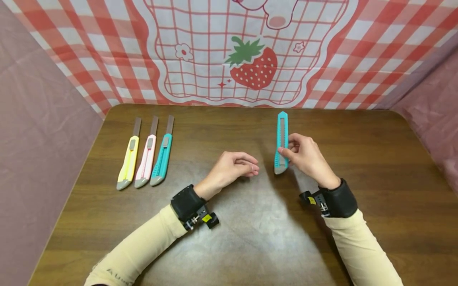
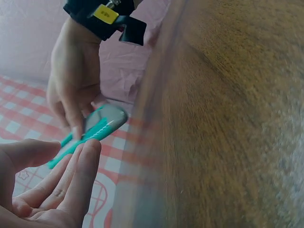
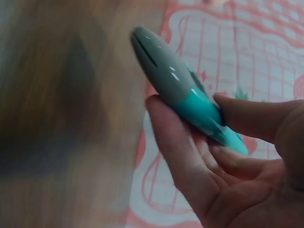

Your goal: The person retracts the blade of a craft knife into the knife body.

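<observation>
My right hand [image 1: 307, 155] pinches a turquoise utility knife [image 1: 281, 137] between thumb and fingers, holding it above the table. No blade sticks out of its grey tip, which points toward me. In the right wrist view the thumb lies on one side of the knife [image 3: 202, 111] and fingers on the other. To its left, my left hand [image 1: 230, 169] hovers with fingers loosely bent and nothing in them. The left wrist view shows the left fingers [image 2: 78, 178] in front of the knife; in the head view they are apart from it.
At the table's left lie a yellow utility knife [image 1: 129, 163], a pink one [image 1: 146, 161] and a teal one [image 1: 162, 159], side by side with blades extended away from me. A red-checked cloth [image 1: 118, 51] with a strawberry print hangs behind the wooden table [image 1: 375, 159].
</observation>
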### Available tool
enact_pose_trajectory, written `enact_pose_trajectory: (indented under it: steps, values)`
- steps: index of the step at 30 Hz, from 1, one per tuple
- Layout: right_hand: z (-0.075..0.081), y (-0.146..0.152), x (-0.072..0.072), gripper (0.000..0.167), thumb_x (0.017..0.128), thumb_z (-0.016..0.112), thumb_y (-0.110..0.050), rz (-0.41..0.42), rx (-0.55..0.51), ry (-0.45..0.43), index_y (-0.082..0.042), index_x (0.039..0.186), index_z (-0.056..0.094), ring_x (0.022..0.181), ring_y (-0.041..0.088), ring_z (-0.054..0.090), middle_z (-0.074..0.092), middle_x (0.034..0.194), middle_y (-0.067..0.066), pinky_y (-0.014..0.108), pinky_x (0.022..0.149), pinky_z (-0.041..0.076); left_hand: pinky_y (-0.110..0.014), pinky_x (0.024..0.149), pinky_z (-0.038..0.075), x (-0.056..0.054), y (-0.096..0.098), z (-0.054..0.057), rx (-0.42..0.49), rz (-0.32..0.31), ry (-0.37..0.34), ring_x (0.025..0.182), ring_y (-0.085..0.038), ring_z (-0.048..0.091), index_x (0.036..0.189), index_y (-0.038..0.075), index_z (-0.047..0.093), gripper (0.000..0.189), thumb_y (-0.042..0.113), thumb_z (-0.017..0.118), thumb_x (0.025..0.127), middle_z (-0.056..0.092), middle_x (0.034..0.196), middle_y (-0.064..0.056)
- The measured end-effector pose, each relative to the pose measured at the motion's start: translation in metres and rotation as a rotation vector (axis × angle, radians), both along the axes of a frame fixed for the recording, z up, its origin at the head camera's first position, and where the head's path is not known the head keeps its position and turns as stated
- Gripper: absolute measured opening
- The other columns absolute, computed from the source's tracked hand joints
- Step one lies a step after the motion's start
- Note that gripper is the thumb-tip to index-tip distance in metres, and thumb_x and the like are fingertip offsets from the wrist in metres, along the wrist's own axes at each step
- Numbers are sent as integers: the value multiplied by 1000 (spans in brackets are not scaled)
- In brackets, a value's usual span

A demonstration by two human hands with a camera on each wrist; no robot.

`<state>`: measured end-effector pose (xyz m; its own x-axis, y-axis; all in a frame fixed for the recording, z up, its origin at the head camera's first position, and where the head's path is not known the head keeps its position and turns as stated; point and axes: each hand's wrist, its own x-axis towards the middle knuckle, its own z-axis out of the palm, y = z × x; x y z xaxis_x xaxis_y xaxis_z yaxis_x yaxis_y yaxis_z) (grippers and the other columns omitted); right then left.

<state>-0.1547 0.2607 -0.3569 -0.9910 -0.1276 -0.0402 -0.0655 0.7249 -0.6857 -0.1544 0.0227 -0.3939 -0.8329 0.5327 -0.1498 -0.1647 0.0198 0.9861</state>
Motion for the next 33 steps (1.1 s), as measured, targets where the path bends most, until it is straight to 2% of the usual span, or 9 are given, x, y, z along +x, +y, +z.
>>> enact_pose_trajectory:
  steps: [3, 7, 13, 17, 20, 22, 26, 29, 33]
  values:
    - [-3, 9, -2, 26, 95, 65, -15, -5, 56, -17, 5, 110, 59, 66, 23, 65, 66, 84, 18, 24, 57, 52, -44, 87, 60, 0, -1, 0, -8, 1, -2, 97, -36, 72, 117, -11, 63, 26, -1, 57, 93, 72, 104, -28]
    - [-9, 19, -7, 25, 95, 65, -19, -21, 111, -41, 4, 104, 59, 63, 16, 61, 65, 81, 15, 24, 57, 47, -43, 88, 60, 1, -2, -1, -1, -5, -18, 93, -27, 74, 117, -11, 63, 26, -2, 56, 94, 71, 106, -29]
    - [-18, 34, -13, 28, 97, 62, -18, -9, 103, -178, 7, 107, 58, 60, 16, 67, 69, 85, 19, 27, 58, 55, -44, 90, 59, 2, -3, 0, 7, -11, -40, 89, -20, 74, 115, -12, 64, 25, -3, 54, 94, 71, 106, -29]
    - [-20, 46, -15, 33, 98, 61, -20, -19, 133, -216, 9, 111, 57, 60, 13, 65, 69, 96, 25, 28, 60, 57, -45, 90, 59, 2, -3, 0, 12, -13, -43, 87, -18, 74, 115, -12, 64, 25, -4, 54, 94, 70, 107, -32]
    - [-22, 56, -16, 37, 98, 60, -21, -31, 140, -232, 12, 113, 55, 59, 11, 64, 69, 95, 26, 29, 59, 57, -44, 90, 59, 1, -3, 0, 17, -18, -46, 86, -16, 74, 115, -13, 63, 25, -4, 54, 93, 68, 109, -34]
    - [-24, 61, -17, 39, 99, 59, -22, -31, 131, -253, 14, 114, 55, 57, 11, 64, 69, 90, 23, 30, 57, 58, -44, 91, 59, 1, -4, 0, 19, -21, -47, 87, -18, 74, 115, -13, 63, 25, -4, 54, 94, 68, 109, -34]
    - [-25, 66, -19, 42, 99, 59, -23, -32, 118, -275, 16, 115, 54, 53, 12, 64, 69, 82, 17, 31, 55, 58, -45, 90, 59, 0, -4, 0, 5, -24, -30, 93, -30, 74, 115, -13, 64, 25, -4, 54, 94, 69, 108, -33]
    - [-25, 66, -20, 41, 98, 62, -22, -41, 100, -275, 15, 114, 53, 53, 12, 64, 70, 84, 17, 30, 55, 58, -46, 89, 59, -2, -4, 1, -4, -24, -15, 98, -38, 72, 115, -13, 64, 25, -4, 54, 94, 70, 107, -32]
    - [-25, 67, -22, 40, 96, 64, -21, -50, 66, -293, 12, 114, 51, 56, 10, 66, 69, 88, 16, 29, 57, 60, -45, 88, 60, -3, -5, 2, -5, -27, -15, 99, -40, 71, 115, -13, 64, 25, -4, 53, 94, 69, 107, -33]
